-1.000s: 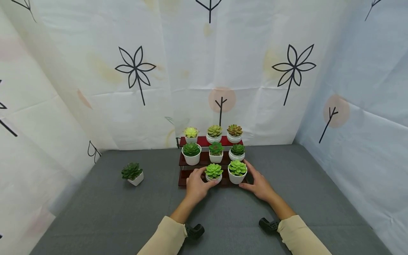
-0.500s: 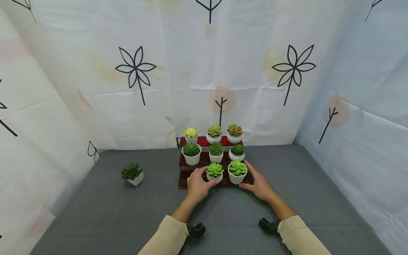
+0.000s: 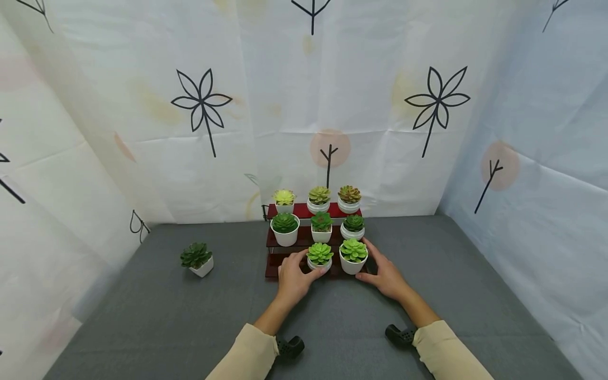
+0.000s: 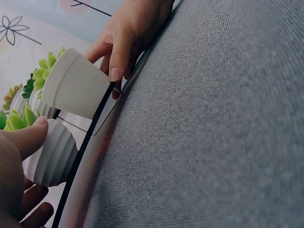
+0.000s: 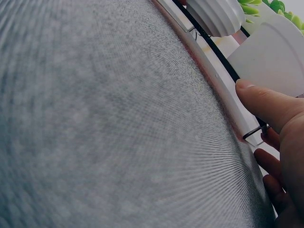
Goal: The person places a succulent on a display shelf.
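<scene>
On the bottom tier of a dark red three-tier display stand (image 3: 275, 262), my left hand (image 3: 291, 281) grips a small bright green succulent (image 3: 320, 254) in a ribbed white pot (image 4: 56, 154). Its thumb lies on the pot's near side. To the right, on the same tier, a light green succulent (image 3: 353, 250) stands in a smooth white pot (image 4: 76, 85). My right hand (image 3: 390, 279) holds the stand's right end beside that pot, with its thumb (image 5: 256, 95) at the front edge of the tier. Some of its fingertips are hidden by the stand.
Several more potted succulents fill the middle and top tiers, among them a dark green one (image 3: 285, 224) and a brownish one (image 3: 350, 195). Left of the stand, a dark green succulent (image 3: 196, 256) in a white pot leans on the grey tabletop (image 3: 157, 316). Patterned cloth (image 3: 266, 105) encloses the back and sides.
The left hand and the ribbed pot have shifted very slightly to the right since a second ago. The right hand keeps its place at the stand's end.
</scene>
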Available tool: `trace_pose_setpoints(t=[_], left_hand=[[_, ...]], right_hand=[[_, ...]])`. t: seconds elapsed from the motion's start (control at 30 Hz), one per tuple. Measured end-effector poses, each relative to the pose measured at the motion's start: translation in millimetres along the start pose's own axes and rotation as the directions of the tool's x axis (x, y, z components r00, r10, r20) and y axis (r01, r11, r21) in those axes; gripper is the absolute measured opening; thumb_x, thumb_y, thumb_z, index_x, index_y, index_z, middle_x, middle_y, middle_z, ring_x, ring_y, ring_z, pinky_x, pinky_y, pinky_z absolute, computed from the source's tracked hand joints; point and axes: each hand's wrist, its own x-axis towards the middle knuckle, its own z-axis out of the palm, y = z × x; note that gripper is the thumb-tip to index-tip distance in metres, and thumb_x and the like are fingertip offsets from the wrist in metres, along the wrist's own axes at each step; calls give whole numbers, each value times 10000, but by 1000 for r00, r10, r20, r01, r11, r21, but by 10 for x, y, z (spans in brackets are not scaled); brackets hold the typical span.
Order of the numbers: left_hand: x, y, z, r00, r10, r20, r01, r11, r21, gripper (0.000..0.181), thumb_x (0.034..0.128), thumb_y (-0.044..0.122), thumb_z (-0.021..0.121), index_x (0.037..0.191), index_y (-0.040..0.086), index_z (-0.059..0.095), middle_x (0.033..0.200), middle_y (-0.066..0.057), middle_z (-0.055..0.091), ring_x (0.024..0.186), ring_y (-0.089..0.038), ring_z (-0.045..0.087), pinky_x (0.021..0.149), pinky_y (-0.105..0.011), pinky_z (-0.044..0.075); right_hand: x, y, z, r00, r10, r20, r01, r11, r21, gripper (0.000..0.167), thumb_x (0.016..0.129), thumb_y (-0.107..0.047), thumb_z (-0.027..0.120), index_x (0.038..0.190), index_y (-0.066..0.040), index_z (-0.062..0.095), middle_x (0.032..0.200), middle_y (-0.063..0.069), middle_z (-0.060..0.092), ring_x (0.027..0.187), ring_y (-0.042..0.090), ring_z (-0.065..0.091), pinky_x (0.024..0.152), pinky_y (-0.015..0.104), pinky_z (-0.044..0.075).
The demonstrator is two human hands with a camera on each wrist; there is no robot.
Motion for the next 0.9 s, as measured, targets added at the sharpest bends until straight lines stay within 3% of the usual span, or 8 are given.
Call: trace_pose_setpoints(t=[0.23,0.67,0.9], left_hand=[[-23,-92,-129,999,34,0,-34,992,-126,559,774,291,836,1255,81,645,1125,-73,613,1011,-245,563,857,-456,468],[-72,-274,-528,988,126,-87,-140,973,-182,445,804,213,816,1201,71,673,1099,-54,630,965,-220,589,786,-410,512],[-99,-341,-751,972,196,-130,-219,958,-186,391,822,159,799,1173,42,674,1074,-107,628,910,-352,589,744,-496,508]], right_hand=[[1,6,-3,1000,3,2,-3,1000,7,945,816,-295,798,1557,-196,220,1426,216,465,1296,458,401,981,670,314],[-22,22,-9,1000,18,4,-18,1000,0,947,818,-315,796,1559,-213,215,1436,213,455,1295,465,397,971,674,319],[-4,19,4,1000,0,1,0,1000,5,945,819,-318,795,1560,-212,217,1424,198,475,1293,457,405,974,666,323]])
